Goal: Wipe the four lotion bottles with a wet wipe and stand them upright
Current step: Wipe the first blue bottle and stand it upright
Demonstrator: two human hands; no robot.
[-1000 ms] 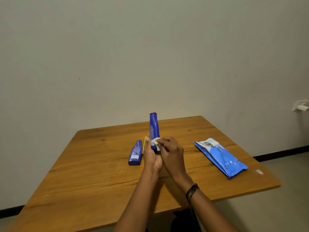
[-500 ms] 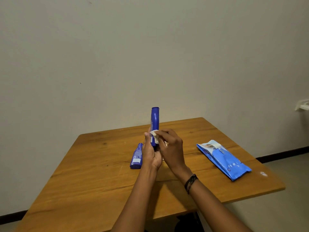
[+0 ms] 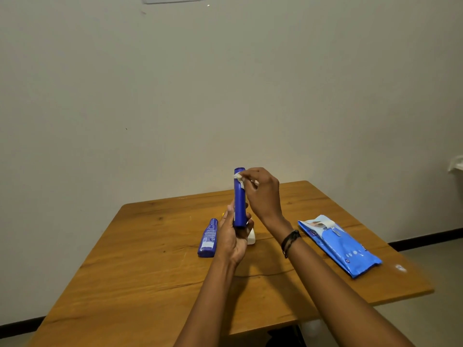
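My left hand [image 3: 234,237] grips the lower end of a tall blue lotion bottle [image 3: 239,204] and holds it upright above the table. My right hand [image 3: 263,190] pinches a small white wet wipe [image 3: 239,180] against the bottle near its top. A second blue bottle [image 3: 208,237] lies flat on the wooden table [image 3: 140,271], just left of my left hand. A white bottle [image 3: 251,237] shows partly behind my left hand, and a sliver of yellow [image 3: 222,214] peeks out beside it.
A blue pack of wet wipes [image 3: 338,242] lies on the table's right side, its flap peeled back. A small white scrap [image 3: 400,267] sits near the right edge. A plain wall stands behind the table.
My right hand has slid the wipe up the bottle from its lower part to near the top. The left hand has kept hold of the bottle and raised it a little.
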